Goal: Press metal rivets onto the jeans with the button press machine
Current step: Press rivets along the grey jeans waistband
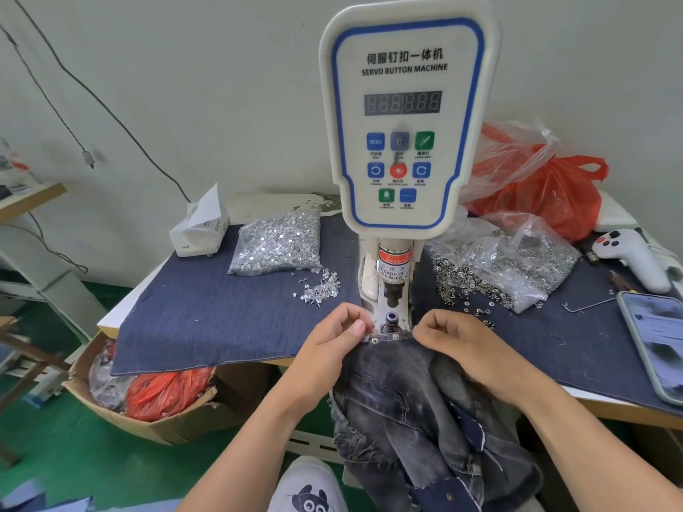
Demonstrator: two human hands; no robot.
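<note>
Denim jeans (417, 400) are hanging off the counter (207, 312), their edge lying just short of the press die (391, 319). Left hand (329, 349) and right hand (458, 345) are each pinching that edge. Two rivets (385, 339) are already showing; more probably remain.

Bright even indoor light, soft shadows, wide-angle bending at edges (wall cables curve), slight blur throughout, mild glare on phone (656, 341).

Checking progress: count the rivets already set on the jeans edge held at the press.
2: one rivet near the left hand, another toward the right hand; more may be hidden.
</note>
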